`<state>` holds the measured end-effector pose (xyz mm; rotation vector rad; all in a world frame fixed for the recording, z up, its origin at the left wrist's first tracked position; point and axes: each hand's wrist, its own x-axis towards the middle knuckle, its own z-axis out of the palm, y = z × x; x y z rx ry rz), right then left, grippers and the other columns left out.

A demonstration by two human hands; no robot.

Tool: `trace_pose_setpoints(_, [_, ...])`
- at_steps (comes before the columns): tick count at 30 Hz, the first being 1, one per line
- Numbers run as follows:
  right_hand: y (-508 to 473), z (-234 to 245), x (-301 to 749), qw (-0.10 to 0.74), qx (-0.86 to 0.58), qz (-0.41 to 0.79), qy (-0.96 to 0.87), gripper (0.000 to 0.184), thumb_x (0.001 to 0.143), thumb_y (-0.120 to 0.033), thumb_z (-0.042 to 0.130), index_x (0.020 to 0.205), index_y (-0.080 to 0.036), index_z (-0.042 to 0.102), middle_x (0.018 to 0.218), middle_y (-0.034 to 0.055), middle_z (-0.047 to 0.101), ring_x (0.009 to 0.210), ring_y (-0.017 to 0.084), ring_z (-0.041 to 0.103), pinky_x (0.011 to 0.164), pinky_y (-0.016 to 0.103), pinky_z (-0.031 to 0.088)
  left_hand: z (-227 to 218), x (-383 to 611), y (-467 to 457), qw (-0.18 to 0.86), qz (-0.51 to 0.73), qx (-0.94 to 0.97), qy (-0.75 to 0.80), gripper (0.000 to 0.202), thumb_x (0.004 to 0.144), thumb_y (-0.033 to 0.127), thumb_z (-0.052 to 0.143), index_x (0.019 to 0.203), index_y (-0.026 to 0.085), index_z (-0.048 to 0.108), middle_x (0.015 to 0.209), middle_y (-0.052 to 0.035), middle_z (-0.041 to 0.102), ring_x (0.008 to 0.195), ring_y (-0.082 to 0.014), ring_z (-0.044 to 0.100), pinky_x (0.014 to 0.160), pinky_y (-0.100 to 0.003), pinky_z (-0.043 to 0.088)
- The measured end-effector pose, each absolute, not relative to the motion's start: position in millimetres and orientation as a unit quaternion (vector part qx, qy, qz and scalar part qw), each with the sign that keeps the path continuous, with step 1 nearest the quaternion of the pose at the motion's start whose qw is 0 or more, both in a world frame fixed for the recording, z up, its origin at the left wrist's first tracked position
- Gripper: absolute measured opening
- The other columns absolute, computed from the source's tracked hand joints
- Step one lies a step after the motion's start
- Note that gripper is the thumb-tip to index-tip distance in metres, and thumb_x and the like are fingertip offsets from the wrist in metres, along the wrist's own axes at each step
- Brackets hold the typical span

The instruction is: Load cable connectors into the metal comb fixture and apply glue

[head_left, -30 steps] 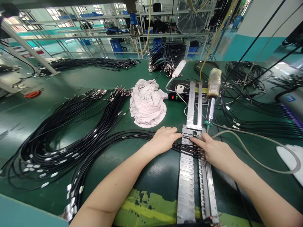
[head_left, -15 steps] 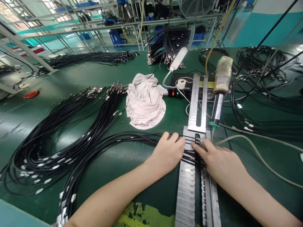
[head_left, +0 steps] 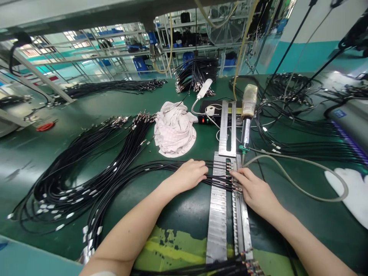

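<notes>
My left hand lies palm down on a row of thin black cables, fingers curled over them, just left of a long slotted metal jig. My right hand rests on the jig's right rail, its fingertips pinching at the metal connector ends of those cables where they sit in the slots. The cables run left from the jig into a large loose bundle.
A crumpled white cloth lies behind the hands. A black control box and a wrapped soldering tool with a grey hose sit near the jig's far end. More cable bundles lie right and at the back.
The view has shifted slightly. My left hand has slid a little left along the cables. My right hand stays at the connector ends on the jig.
</notes>
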<state>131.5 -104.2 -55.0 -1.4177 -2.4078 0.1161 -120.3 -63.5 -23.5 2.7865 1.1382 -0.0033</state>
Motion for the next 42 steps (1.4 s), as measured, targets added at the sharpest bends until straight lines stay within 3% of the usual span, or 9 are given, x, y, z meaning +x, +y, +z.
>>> trace_pose_setpoints(4, [-106.8,-58.3,128.9,0.182,-0.501,0.064,-0.844,0.041,0.075,0.0,0.035,0.1,-0.019,0.062,0.103,0.0061,0.059,0.084,0.016,0.062,0.07,0.028,0.053,-18.6,-116.2,-64.8,0.104,-0.017,0.91,0.401,0.005,0.089,0.021,0.052,0.089,0.018,0.055,0.092,-0.0008,0.055,0.082,-0.014,0.056,0.069,-0.024,0.041])
trace_pose_setpoints(9, [-106.4,-60.8,131.6,0.266,-0.464,0.084,-0.841,0.035,0.076,0.0,0.032,0.087,-0.018,0.061,0.087,0.0054,0.059,0.077,0.015,0.059,0.069,0.027,0.051,-18.7,-116.4,-68.0,0.138,-0.014,0.896,0.423,0.008,0.091,0.025,0.05,0.088,0.017,0.051,0.09,0.0,0.055,0.077,-0.0141,0.056,0.068,-0.025,0.043])
trace_pose_setpoints(13, [-105.1,-64.0,134.0,0.291,-0.417,0.101,-0.855,0.033,0.078,-0.001,0.032,0.08,-0.018,0.06,0.079,0.0037,0.06,0.071,0.014,0.058,0.064,0.025,0.049,-21.7,-116.4,-68.1,0.117,-0.021,0.891,0.439,0.009,0.088,0.019,0.05,0.097,0.017,0.051,0.102,-0.0028,0.053,0.079,-0.0146,0.057,0.069,-0.026,0.044])
trace_pose_setpoints(16, [-103.6,-66.4,133.4,0.307,-0.417,0.109,-0.848,0.031,0.079,-0.003,0.033,0.08,-0.019,0.061,0.079,0.0035,0.06,0.07,0.013,0.058,0.064,0.026,0.049,-24.9,-115.1,-66.7,0.112,-0.016,0.884,0.454,0.012,0.088,0.016,0.049,0.099,0.017,0.053,0.104,-0.0042,0.054,0.08,-0.0152,0.058,0.071,-0.027,0.045])
trace_pose_setpoints(21, [-101.9,-65.1,132.3,0.319,-0.425,0.123,-0.838,0.031,0.082,-0.006,0.034,0.088,-0.021,0.06,0.087,0.0048,0.06,0.078,0.014,0.061,0.068,0.026,0.051,-31.4,-110.6,-63.0,0.131,-0.001,0.879,0.458,0.019,0.094,0.027,0.043,0.088,0.017,0.059,0.094,-0.0031,0.057,0.084,-0.0159,0.058,0.073,-0.026,0.046])
trace_pose_setpoints(27, [-99.5,-63.6,135.1,0.324,-0.444,0.117,-0.827,0.028,0.086,-0.007,0.037,0.099,-0.02,0.058,0.096,0.0061,0.059,0.087,0.014,0.06,0.075,0.027,0.05,-28.5,-110.2,-60.0,0.142,0.002,0.889,0.435,0.011,0.089,0.023,0.053,0.08,0.018,0.056,0.087,0.0,0.058,0.082,-0.0147,0.055,0.073,-0.025,0.044])
trace_pose_setpoints(33, [-99.1,-64.6,138.1,0.308,-0.457,0.1,-0.828,0.029,0.085,-0.007,0.036,0.092,-0.02,0.06,0.094,0.0053,0.06,0.085,0.014,0.061,0.074,0.027,0.051,-27.1,-108.4,-62.7,0.115,0.007,0.892,0.437,0.023,0.096,0.02,0.035,0.084,0.016,0.054,0.089,-0.0028,0.059,0.082,-0.0156,0.053,0.076,-0.027,0.042])
trace_pose_setpoints(42, [-96.8,-60.9,140.2,0.3,-0.495,0.063,-0.813,0.028,0.082,-0.007,0.038,0.091,-0.02,0.06,0.095,0.0053,0.061,0.083,0.015,0.062,0.069,0.026,0.052,-28.7,-94.8,-63.0,0.081,-0.035,0.871,0.484,0.023,0.093,0.016,0.033,0.086,0.015,0.055,0.086,-0.0061,0.063,0.081,-0.0199,0.057,0.069,-0.03,0.044])
